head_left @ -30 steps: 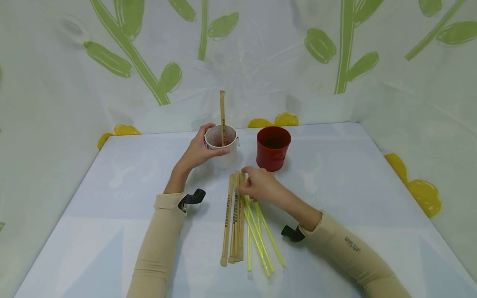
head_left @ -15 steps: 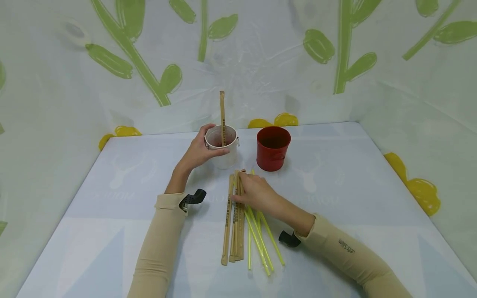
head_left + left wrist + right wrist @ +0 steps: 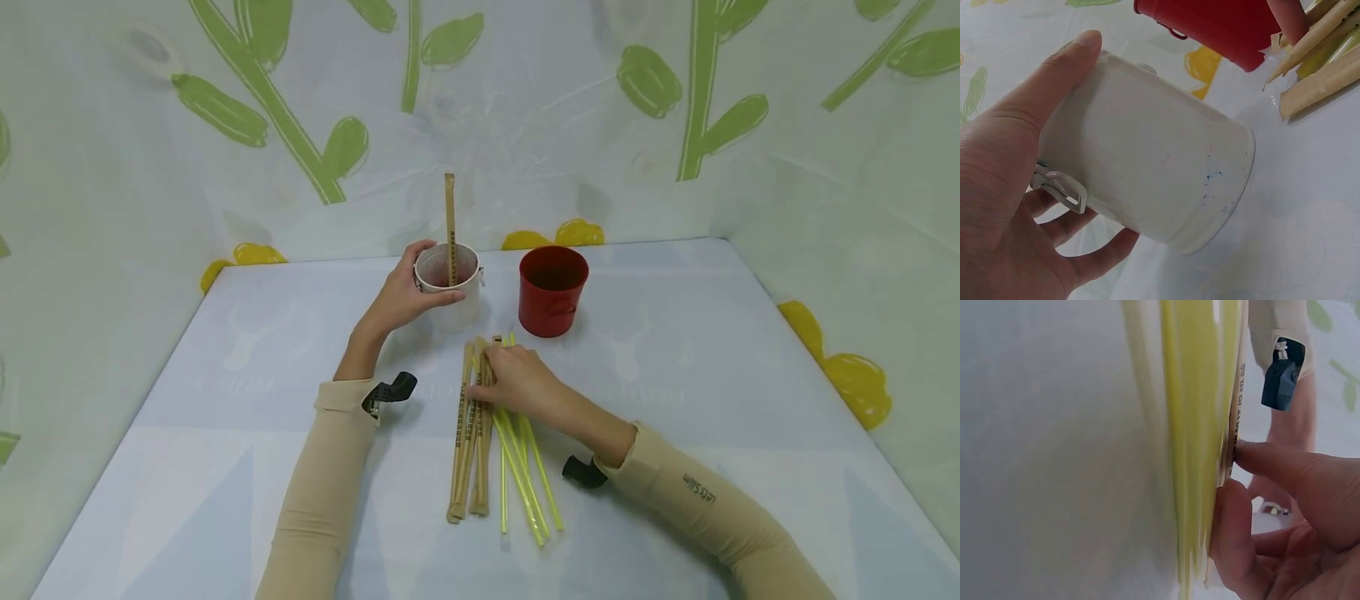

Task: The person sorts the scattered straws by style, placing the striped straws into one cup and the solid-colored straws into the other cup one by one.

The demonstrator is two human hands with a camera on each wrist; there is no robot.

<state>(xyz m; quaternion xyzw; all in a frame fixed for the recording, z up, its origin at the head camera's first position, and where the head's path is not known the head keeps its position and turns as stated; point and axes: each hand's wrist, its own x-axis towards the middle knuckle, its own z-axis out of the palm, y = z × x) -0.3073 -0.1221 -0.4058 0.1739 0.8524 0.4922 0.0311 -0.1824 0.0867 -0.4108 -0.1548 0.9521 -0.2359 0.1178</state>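
Note:
My left hand (image 3: 401, 296) grips the white bucket (image 3: 459, 310) at its rim, thumb across the near side and fingers behind. One paper-wrapped straw (image 3: 451, 218) stands upright in that bucket. On the table in front lie several brown paper-wrapped straws (image 3: 462, 442), with yellow straws (image 3: 529, 487) beside them on the right. My right hand (image 3: 522, 382) is over the upper ends of the brown straws, thumb and index finger pinching a paper-wrapped straw (image 3: 1235, 422). Its palm and wrist hide part of the yellow straws.
A red bucket (image 3: 552, 304) stands right of the white one, just beyond my right hand. Behind the table (image 3: 675, 333) hangs a pale sheet (image 3: 540, 125) with green leaf prints. Wrist cameras (image 3: 585, 472) stick out from both sleeves.
My right hand has moved slightly left from the yellow straws onto the brown ones. The lower ends of some brown straws have shifted left. My left hand stays on the white bucket.

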